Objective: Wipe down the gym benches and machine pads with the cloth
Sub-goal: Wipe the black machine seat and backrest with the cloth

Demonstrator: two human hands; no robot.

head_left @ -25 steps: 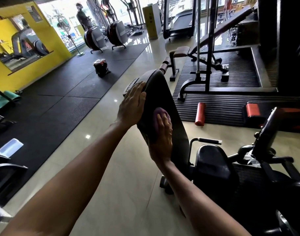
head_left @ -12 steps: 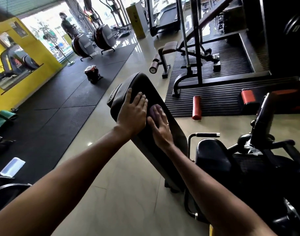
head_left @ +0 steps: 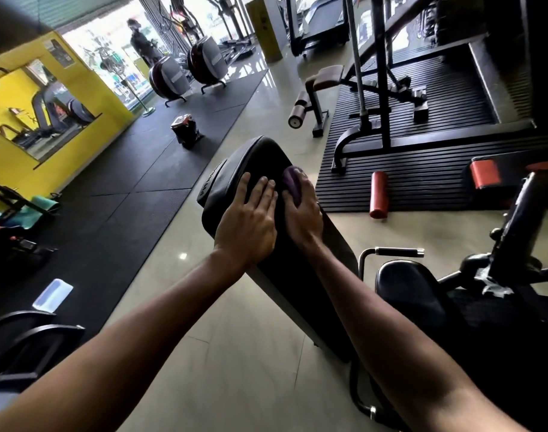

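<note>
Two hands on one pad, head view, and here is how they share the job. The left hand (head_left: 247,226) lies flat on the tilted black back pad (head_left: 254,160), fingers straight and together, holding nothing. It looks like a brace, there to stop the pad rocking under the rubbing.

The right hand (head_left: 302,213) sits just beside it, touching or nearly so, with fingers cupped over the bunched purple cloth (head_left: 291,183) and pressing it to the pad's upper face. The wad peeks out past the knuckles, near the rounded top edge. Bunching it gives a firm grip and more pressure, by my reckoning.

The pad leans away over the pale floor (head_left: 235,353). Below and to the right waits the machine's dark seat (head_left: 406,291), untouched by either hand and a likely next surface. A red roller (head_left: 379,194) lies well apart on the ribbed mat.
</note>
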